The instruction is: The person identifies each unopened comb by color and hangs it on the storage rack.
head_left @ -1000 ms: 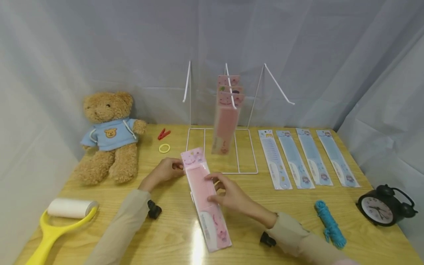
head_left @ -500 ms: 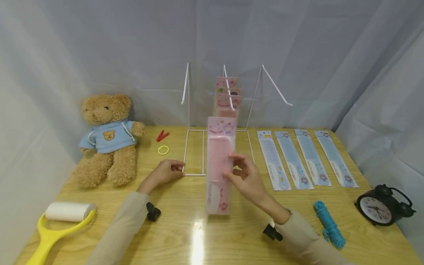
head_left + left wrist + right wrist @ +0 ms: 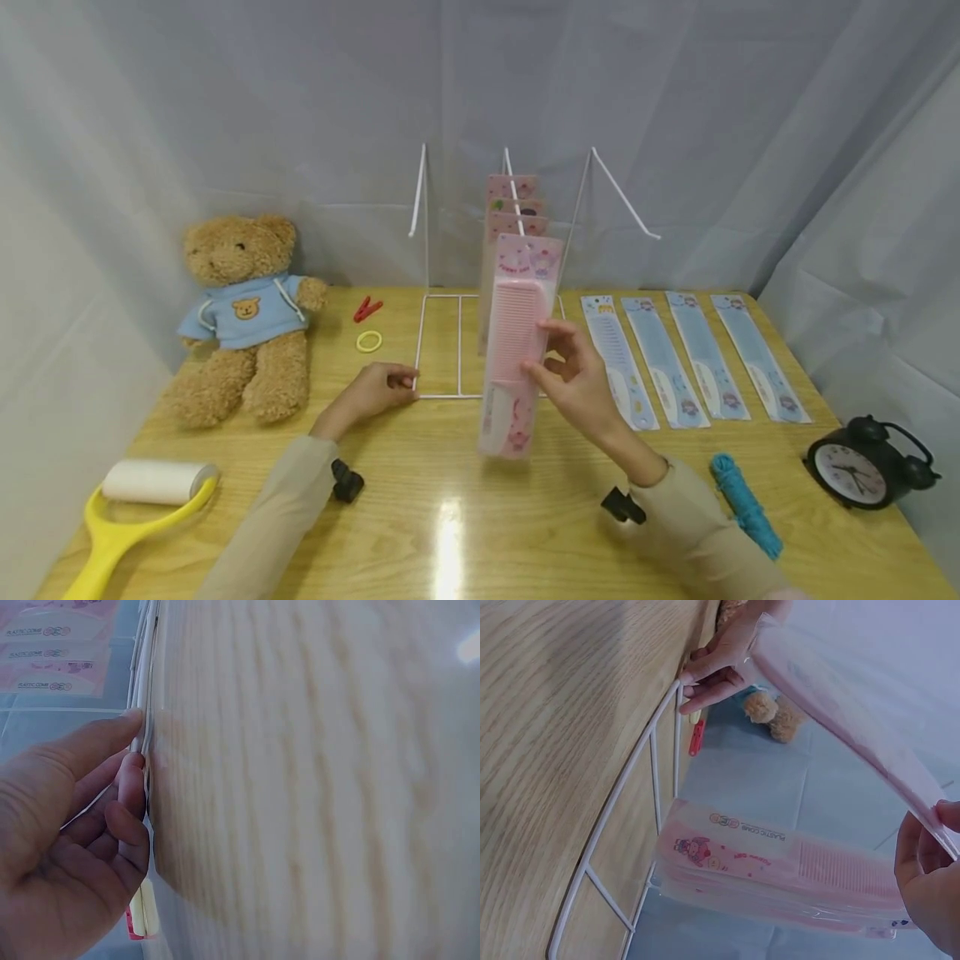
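My right hand pinches the right edge of a pink comb in a clear package. The pack is raised in front of the white wire rack, its top just below the tip of the middle hook. Behind it, several pink packaged combs hang on that hook, partly hidden in the head view. With thumb and fingers, my left hand holds the rack's base at its front left corner; the left wrist view shows the thumb and fingers on the wire.
Several blue packaged combs lie in a row right of the rack. A teddy bear, red clip, yellow ring and yellow-handled roller are at left. Blue rope and a black alarm clock stand right.
My right hand has lifted the pink comb off its slanted position near the table, turned it nearly upright and brought it up towards the middle hook. My left hand stays at the rack's corner.
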`<state>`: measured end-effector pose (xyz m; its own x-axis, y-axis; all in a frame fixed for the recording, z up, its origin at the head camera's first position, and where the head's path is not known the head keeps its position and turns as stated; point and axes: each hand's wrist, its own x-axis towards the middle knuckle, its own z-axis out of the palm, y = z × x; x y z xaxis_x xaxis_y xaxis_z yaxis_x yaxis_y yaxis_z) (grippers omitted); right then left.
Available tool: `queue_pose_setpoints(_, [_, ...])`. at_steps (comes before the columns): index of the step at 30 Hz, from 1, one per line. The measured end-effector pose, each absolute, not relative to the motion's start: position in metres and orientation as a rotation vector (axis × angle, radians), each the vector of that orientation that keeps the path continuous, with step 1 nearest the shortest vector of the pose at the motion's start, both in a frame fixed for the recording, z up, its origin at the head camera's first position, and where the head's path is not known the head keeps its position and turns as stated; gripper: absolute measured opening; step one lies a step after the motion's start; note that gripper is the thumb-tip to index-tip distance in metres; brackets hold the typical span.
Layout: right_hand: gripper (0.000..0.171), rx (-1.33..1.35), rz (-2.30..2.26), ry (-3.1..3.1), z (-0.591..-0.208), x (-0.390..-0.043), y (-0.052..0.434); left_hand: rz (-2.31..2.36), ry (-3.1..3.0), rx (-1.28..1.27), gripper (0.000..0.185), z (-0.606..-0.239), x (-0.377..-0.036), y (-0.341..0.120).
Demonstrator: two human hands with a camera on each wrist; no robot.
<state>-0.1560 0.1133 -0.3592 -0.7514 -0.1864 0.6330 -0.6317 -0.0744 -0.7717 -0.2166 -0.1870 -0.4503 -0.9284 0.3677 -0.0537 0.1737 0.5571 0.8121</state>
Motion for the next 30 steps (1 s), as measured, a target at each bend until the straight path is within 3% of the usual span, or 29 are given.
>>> queue_pose_setpoints(30, [0.045, 0.717, 1.942, -2.005, -0.366, -0.183, 0.112, 1.302, 2.578, 0.450, 0.037, -0.452, -0.217, -0.187])
